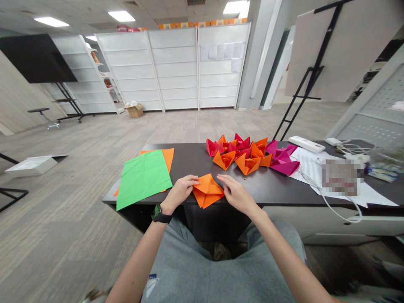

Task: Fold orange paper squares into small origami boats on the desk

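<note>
A partly folded piece of orange origami paper (pixel 208 190) lies at the front edge of the dark table, with a lower corner jutting over the edge. My left hand (pixel 183 191), a black watch on its wrist, is closed on the paper's left corner, thumb and fingers together. On the other side, my right hand (pixel 236 191) has its fingers stretched out beside the paper's right edge; its thumb is partly hidden. Behind the hands stand several folded paper boats, among them an orange one (pixel 248 164), a red one (pixel 214 147) and a magenta one (pixel 285 162).
Green paper (pixel 143 176) lies over orange sheets (pixel 169 158) on the table's left end. To the right are white printed sheets (pixel 303 168), a white power strip or similar long device (pixel 306 144), and a looping white cable (pixel 334 208). An easel-like stand (pixel 303 88) rises behind.
</note>
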### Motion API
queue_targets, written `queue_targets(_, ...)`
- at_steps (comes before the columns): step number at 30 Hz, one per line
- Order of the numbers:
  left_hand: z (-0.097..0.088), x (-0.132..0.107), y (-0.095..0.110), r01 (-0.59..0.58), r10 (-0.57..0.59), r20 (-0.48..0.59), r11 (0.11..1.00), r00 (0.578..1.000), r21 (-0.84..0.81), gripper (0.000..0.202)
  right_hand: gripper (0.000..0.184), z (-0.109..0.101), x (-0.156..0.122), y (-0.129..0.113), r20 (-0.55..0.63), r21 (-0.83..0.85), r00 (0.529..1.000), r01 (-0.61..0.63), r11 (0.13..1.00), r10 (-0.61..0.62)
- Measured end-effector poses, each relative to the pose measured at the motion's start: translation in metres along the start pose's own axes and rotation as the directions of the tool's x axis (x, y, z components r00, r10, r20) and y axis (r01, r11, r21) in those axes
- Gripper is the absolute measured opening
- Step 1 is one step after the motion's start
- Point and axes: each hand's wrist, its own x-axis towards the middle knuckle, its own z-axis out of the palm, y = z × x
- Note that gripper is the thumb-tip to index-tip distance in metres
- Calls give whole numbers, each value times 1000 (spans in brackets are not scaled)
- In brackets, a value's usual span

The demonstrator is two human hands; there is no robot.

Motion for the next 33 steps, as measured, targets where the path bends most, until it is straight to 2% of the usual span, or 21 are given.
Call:
queue_targets(3, 5, -5, -1, -45, 41, 46, 993, 998, 110, 37, 56, 0, -5, -13, 139, -42, 983, 124, 991, -117)
queue_targets(6, 3, -7, 1, -76, 55, 116, 981, 992, 180, 39, 50, 0, -10, -17, 239, -86, 960, 171, 982, -146)
queue_targets(10, -12, -10, 12, -141, 99, 210, 970, 973, 197, 47, 49, -3, -11, -12, 295, -88, 943, 189, 978, -156)
queue_targets(14, -26, -17, 28, -298, 223, 367, 941, 903, 162, 45, 49, -9, -10, -7, 341, -63, 929, 174, 983, -142)
queue_targets(17, -26, -24, 34, -338, 236, 447, 927, 863, 162, 45, 45, -11, -6, -9, 380, -60, 920, 134, 989, -102)
queue_targets(21, -21, -29, 33, -351, 236, 462, 919, 855, 180, 54, 46, -4, 4, -26, 357, -195, 933, 114, 974, -38)
queue_targets(23, -19, -30, 32, -358, 233, 471, 913, 851, 194, 55, 49, 5, 7, -35, 334, -261, 941, 142, 955, -49)
queue_targets(25, -17, -31, 31, -356, 223, 472, 910, 853, 212, 57, 52, 14, 8, -40, 365, -285, 930, 162, 945, -49)
queue_targets(29, -16, -33, 33, -356, 219, 465, 906, 858, 229, 65, 57, 23, 7, -37, 415, -296, 910, 144, 944, -8)
queue_targets(33, -17, -33, 35, -384, 245, 479, 898, 843, 216, 63, 53, 24, 11, -36, 386, -320, 922, 121, 940, 12)
